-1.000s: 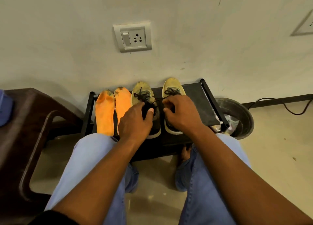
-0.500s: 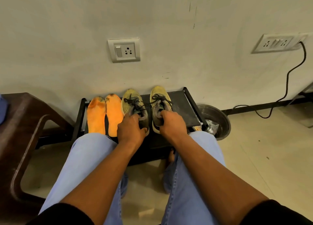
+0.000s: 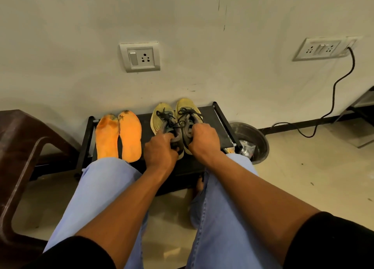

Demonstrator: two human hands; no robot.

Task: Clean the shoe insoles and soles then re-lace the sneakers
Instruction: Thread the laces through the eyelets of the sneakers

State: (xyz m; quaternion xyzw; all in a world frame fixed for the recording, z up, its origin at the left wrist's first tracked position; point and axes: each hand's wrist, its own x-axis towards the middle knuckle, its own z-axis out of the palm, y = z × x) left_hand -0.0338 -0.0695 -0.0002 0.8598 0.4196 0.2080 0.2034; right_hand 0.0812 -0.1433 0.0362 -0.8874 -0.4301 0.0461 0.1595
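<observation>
Sneakers (image 3: 176,123) sit paired on the rack, each heel grasped by one hand's grip, left hand (image 3: 159,149) and right hand (image 3: 203,140).

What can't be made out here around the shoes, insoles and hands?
Head view only:
- Heels of both sneakers: covered by the left hand and right hand.
- Fingertips: curled into the shoe collars, out of sight.
- Shoe soles: face down on the black rack, unseen.
- Near ends of the orange insoles: partly cut off by the jeans knee.
- Metal bowl contents: too small and dim.
</observation>
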